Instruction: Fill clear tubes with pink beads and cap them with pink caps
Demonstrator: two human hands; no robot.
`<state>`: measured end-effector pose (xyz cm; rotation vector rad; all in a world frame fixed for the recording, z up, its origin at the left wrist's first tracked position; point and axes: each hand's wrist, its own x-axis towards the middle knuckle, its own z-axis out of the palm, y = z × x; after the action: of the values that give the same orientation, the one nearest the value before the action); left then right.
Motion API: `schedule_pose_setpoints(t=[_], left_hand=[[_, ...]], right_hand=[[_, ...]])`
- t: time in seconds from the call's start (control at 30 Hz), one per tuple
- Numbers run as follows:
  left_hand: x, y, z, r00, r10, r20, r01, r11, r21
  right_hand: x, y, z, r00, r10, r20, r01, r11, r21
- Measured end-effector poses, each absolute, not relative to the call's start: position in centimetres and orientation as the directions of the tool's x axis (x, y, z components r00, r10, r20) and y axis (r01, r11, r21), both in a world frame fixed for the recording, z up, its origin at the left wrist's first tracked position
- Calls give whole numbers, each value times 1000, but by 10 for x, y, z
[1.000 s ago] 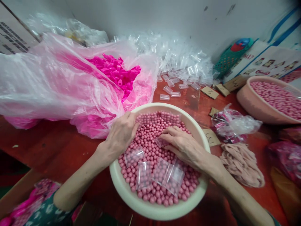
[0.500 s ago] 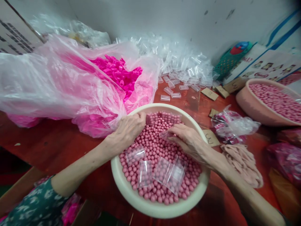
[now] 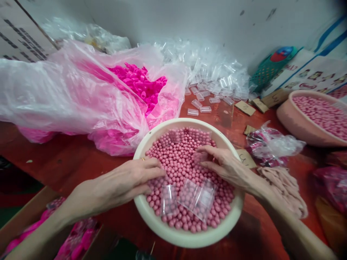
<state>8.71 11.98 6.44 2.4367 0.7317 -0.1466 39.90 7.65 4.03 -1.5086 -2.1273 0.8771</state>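
A cream basin (image 3: pixel 141 213) full of pink beads (image 3: pixel 179 155) stands before me. My left hand (image 3: pixel 141 177) reaches over its left rim, thumb and fingers apart around a clear plastic case (image 3: pixel 156 183) lying on the beads; whether it grips the case is hard to see. At the right side of the beads, my right hand (image 3: pixel 222 164) holds another clear case between thumb and fingers, partly hidden by them. Nearer me, more clear cases (image 3: pixel 168 200) rest on the beads, two of them (image 3: pixel 199 198) overlapping. Further cases (image 3: pixel 175 136) lie along the far side.
A plastic bag (image 3: pixel 108 101) of bright pink parts (image 3: pixel 143 86) lies at left. Behind is a heap of clear cases (image 3: pixel 206 68). On the right are numbered cardboard pieces (image 3: pixel 245 107), a crumpled bag (image 3: pixel 271 144), a cloth (image 3: pixel 284 187) and a second basin (image 3: pixel 292 119).
My left hand has moved from the far left of the beads down toward me, to the case at the left, and its fingers have spread. My right hand stays nearly in place.
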Motion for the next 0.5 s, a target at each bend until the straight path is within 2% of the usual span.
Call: schedule_pose_setpoints(t=[0.1, 0.2, 0.37, 0.5], left_hand=[[88, 107, 60, 839, 507, -196, 531, -685, 499], [99, 102, 61, 832, 547, -98, 513, -688, 514], [126, 119, 64, 805, 588, -84, 537, -659, 527], [139, 139, 66, 763, 645, -43, 551, -614, 565]], right_hand=[[402, 73, 51, -265, 961, -74, 770, 165, -617], [406, 69, 53, -201, 979, -38, 799, 142, -584], [407, 66, 44, -227, 969, -100, 752, 109, -650], [406, 67, 43, -233, 963, -134, 748, 90, -657]])
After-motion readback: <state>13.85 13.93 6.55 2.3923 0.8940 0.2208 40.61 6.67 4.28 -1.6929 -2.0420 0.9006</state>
